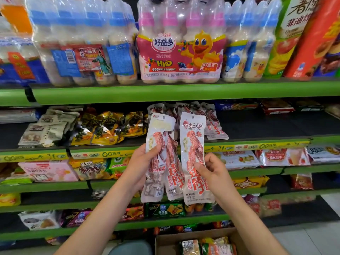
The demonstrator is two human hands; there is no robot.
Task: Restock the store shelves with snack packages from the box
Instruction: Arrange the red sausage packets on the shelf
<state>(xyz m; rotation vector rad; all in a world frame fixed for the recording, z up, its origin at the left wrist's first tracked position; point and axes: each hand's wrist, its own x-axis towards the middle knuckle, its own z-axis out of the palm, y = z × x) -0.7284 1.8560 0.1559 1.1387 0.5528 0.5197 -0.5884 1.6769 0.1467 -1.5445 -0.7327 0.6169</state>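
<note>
My left hand (141,162) grips two long white-and-red snack packages (161,159), one overlapping the other, thumb across the front. My right hand (213,172) holds a third package of the same kind (194,155) upright beside them, thumb on its front. All are held in front of the green shelves at the second shelf's height. More of these packages (211,122) lie on that shelf just behind. The cardboard box (165,242) sits open on the floor below, with several snack packs (207,246) inside.
Yellow-black snack bags (108,129) and pale packs (46,129) lie left on the second shelf (257,144), whose right part is dark and bare. Bottled drink multipacks (180,43) fill the top shelf. Lower shelves hold mixed snacks. Grey floor tiles (312,236) show at right.
</note>
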